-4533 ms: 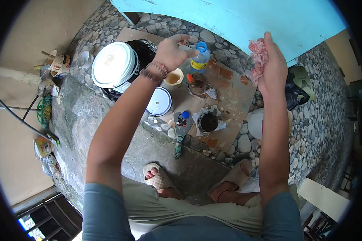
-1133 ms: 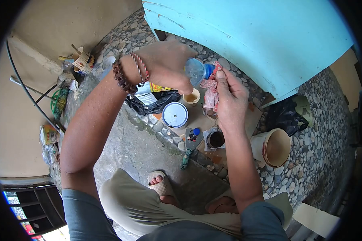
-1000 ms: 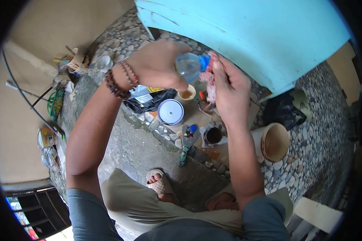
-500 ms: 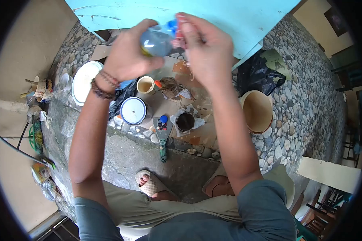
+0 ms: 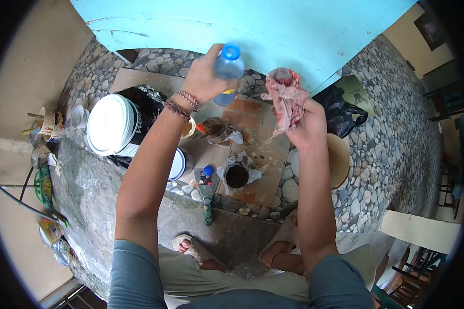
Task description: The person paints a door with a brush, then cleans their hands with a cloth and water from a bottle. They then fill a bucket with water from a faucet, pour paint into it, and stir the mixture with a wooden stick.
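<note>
My left hand (image 5: 209, 77) is closed round a clear plastic bottle (image 5: 231, 69) with a blue top and a yellow patch low on its side. The bottle stands upright in front of the light-blue painted panel (image 5: 232, 23). My right hand (image 5: 309, 123), palm turned up, holds a crumpled red-and-white rag (image 5: 287, 98); the rag hides most of its fingers. Below them on the cardboard (image 5: 268, 165) are an open tin of dark liquid (image 5: 237, 176) on paper and a container with an orange-handled brush (image 5: 214, 129).
A putty knife (image 5: 206, 193) with a blue cap (image 5: 208, 170) on its blade lies near my feet. To the left stand a white-lidded bucket (image 5: 111, 123) and a smaller lidded can (image 5: 176, 165). A beige bucket (image 5: 339, 162) and a black plastic bag (image 5: 340, 108) are on the right.
My hands have moved apart: the left, with the bottle, to the right, and the right, with the rag, further right and down. The bottle has tipped more upright, and the rag has spread open.
</note>
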Action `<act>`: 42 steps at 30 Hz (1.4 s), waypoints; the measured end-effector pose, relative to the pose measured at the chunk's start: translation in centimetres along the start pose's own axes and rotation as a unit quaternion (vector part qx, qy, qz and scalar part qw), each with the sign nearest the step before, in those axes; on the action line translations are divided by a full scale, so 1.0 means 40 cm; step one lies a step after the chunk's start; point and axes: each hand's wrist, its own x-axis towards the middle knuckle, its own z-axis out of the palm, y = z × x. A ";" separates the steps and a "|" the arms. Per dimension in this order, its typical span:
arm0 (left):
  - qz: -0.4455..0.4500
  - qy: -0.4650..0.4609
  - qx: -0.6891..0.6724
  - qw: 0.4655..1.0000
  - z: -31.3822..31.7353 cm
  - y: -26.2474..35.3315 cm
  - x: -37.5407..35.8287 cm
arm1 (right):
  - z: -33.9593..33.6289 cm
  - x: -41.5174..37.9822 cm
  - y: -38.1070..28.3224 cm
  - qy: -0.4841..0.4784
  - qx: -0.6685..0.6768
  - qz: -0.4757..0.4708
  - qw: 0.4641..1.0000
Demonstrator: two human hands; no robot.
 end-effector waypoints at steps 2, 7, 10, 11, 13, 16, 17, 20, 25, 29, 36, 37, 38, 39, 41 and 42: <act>-0.018 -0.007 0.001 1.000 0.031 -0.060 -0.006 | -0.025 -0.006 0.003 -0.025 0.023 0.009 0.999; -0.090 -0.044 0.005 0.995 0.111 -0.192 -0.025 | -0.015 -0.041 0.002 -0.074 -0.016 0.041 0.996; -0.133 -0.041 -0.021 0.990 0.121 -0.220 -0.034 | 0.010 -0.046 0.011 0.064 -0.192 0.003 0.979; -0.109 -0.027 -0.004 0.994 0.125 -0.229 -0.038 | 0.011 -0.053 0.012 0.073 -0.190 0.017 0.979; -0.095 -0.052 0.004 0.994 0.100 -0.203 -0.046 | 0.003 -0.060 0.009 0.061 -0.241 0.027 0.968; -0.119 -0.056 0.018 0.991 0.091 -0.204 -0.049 | -0.005 -0.056 0.028 0.091 -0.293 0.029 0.951; -0.125 -0.056 0.019 0.990 0.088 -0.200 -0.054 | -0.008 -0.058 0.030 0.096 -0.298 0.032 0.949; -0.090 -0.031 0.049 0.994 0.085 -0.201 -0.065 | 0.004 -0.065 0.049 0.085 -0.294 0.033 0.952; -0.050 0.069 0.047 0.995 0.027 -0.159 -0.096 | 0.064 -0.080 0.072 0.096 -0.319 0.003 0.943; -0.063 0.129 -0.084 0.986 -0.065 0.031 -0.177 | 0.083 -0.085 0.067 0.088 -0.304 -0.018 0.949; -0.181 -0.003 -0.515 0.838 -0.067 0.206 -0.303 | 0.164 -0.075 0.196 0.015 -0.414 -0.153 0.897; -0.208 0.025 -0.561 0.801 -0.087 0.207 -0.306 | 0.168 -0.070 0.204 -0.016 -0.504 -0.189 0.843; -0.230 0.068 -0.502 0.831 -0.104 0.207 -0.305 | 0.177 -0.070 0.209 -0.053 -0.588 -0.267 0.762; -0.209 0.078 -0.495 0.840 -0.121 0.191 -0.306 | 0.195 -0.077 0.205 -0.058 -0.587 -0.266 0.762; -0.199 0.112 -0.476 0.849 -0.154 0.188 -0.305 | 0.246 -0.097 0.189 -0.086 -0.562 -0.370 0.735; -0.191 0.098 -0.498 0.840 -0.169 0.196 -0.304 | 0.287 -0.126 0.207 -0.113 -0.605 -0.315 0.723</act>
